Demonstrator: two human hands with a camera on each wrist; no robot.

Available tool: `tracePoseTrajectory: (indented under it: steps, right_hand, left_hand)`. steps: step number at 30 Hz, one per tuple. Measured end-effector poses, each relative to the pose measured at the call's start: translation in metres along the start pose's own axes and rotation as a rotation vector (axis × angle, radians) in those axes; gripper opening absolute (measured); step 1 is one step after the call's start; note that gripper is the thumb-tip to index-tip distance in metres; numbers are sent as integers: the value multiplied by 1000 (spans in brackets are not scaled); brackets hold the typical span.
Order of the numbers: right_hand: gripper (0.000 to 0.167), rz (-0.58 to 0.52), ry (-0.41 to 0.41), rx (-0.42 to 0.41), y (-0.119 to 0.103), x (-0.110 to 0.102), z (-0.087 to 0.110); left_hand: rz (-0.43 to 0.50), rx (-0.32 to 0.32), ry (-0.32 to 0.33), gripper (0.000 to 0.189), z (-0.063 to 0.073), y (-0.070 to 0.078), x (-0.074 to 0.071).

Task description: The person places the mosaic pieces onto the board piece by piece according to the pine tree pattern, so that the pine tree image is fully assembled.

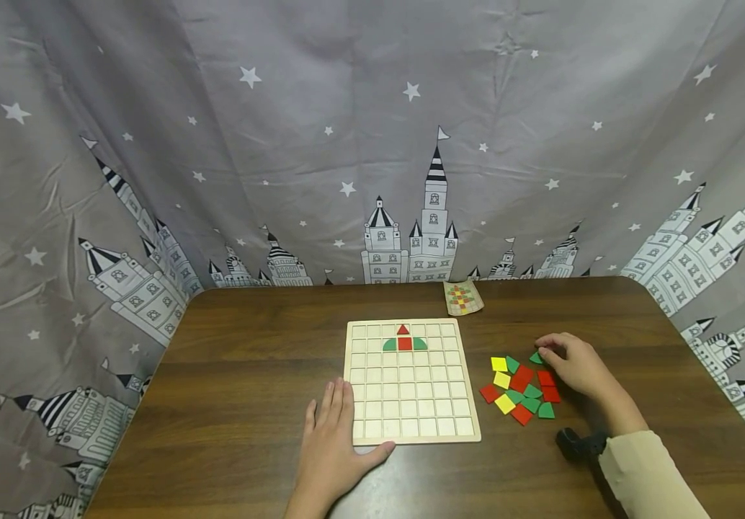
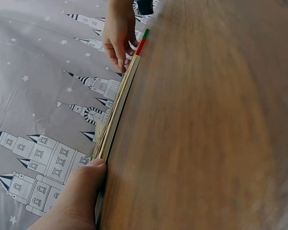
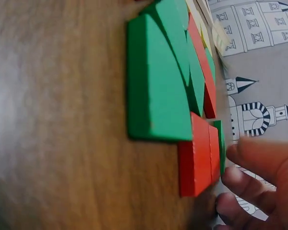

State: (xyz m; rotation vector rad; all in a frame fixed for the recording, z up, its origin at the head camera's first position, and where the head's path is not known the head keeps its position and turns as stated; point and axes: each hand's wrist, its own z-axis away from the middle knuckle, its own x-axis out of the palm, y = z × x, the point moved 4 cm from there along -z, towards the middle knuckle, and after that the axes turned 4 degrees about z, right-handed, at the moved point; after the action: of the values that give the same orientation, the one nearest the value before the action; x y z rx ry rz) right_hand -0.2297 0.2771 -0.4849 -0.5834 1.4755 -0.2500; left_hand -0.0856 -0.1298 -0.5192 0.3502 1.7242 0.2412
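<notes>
A wooden grid board lies on the table. Near its far edge sit a red triangle, a red square and a green quarter-circle tile with its twin on either side of the square. My left hand rests at the board's near left corner, fingers straight along the left edge, thumb at the front edge. On the right, my right hand has its thumb and fingertips right at a green quarter-circle tile; in the right wrist view these fingers stand apart beside that green tile.
Loose red, yellow and green tiles lie in a group between the board and my right hand. A small pattern card stands at the table's back edge. Behind the table hangs a grey curtain printed with castles.
</notes>
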Motion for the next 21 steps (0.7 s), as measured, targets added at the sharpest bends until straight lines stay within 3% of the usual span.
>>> tracePoseTrajectory:
  steps: [6,16,21]
  right_hand:
    - [31,31,-24,11,2,1,0]
    - [29,34,-53,14,0,3,-4]
    - [26,18,-90,-42,-1,2,-2]
  left_hand:
    - [-1,-6,-5,122,0,0,-1]
    - [0,-2,8,121,0,0,0]
    - [-4,-5,2,122,0,0,-1]
